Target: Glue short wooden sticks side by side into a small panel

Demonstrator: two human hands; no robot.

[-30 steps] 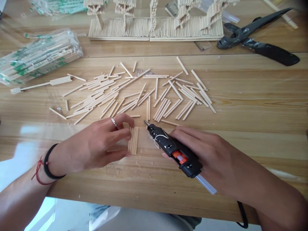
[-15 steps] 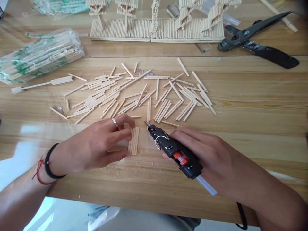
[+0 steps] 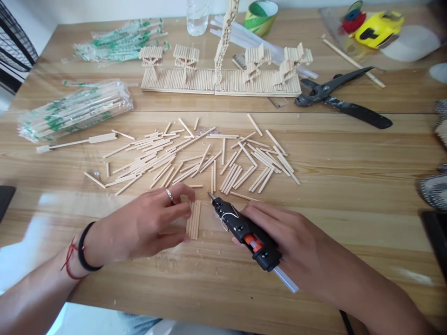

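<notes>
Before you lies one wooden bench (image 3: 349, 195), and along its far part stands one stick model (image 3: 202, 83), its base bearing four small structures and one tall column. Two plastic bags of sticks lie on the left, a nearer bag (image 3: 80, 109) and a farther bag (image 3: 122, 44). One pair of shears (image 3: 328, 93) rests at the model's right end. Your right hand (image 3: 279, 228) has its grip wrapped around one glue gun (image 3: 244, 228), with one clear glue stick (image 3: 286, 280) poking from its back. Your left hand (image 3: 150, 223) has its grip pinching one small stick panel (image 3: 193, 223) at its ends; that panel lies on the bench between your hands, about five sticks wide, just beside the gun's nozzle. Several dozen loose short sticks (image 3: 230, 179) overlap beyond it, too many to count exactly. You wear one ring (image 3: 169, 194).
</notes>
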